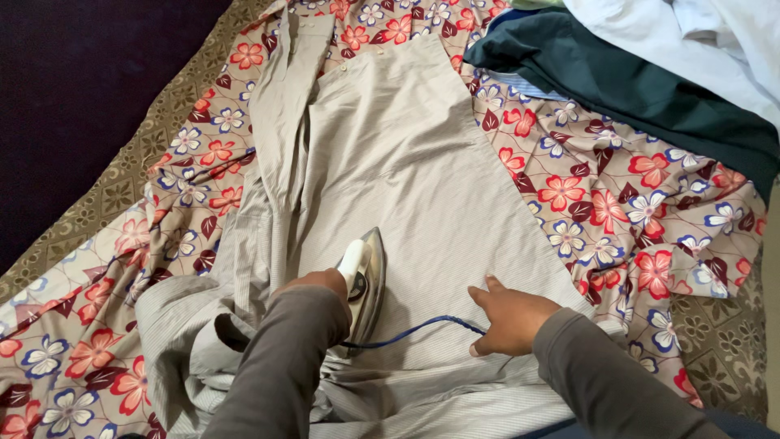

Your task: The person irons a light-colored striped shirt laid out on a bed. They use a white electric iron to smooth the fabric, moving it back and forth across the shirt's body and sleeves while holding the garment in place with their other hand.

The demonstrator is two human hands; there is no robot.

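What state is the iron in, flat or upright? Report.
Flat. The iron lies soleplate-down on the striped shirt, gripped by the left hand.

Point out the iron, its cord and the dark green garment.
iron [370,284], head view, on its metal side.
blue cord [422,327], head view, mid-length across the shirt.
dark green garment [617,77], head view, on its folded middle.

A white-handled iron [363,284] with a blue cord [414,329] stands flat, tip away, on a grey pinstriped shirt [406,162] spread smooth on the right, bunched at the left, over a floral sheet [617,203].
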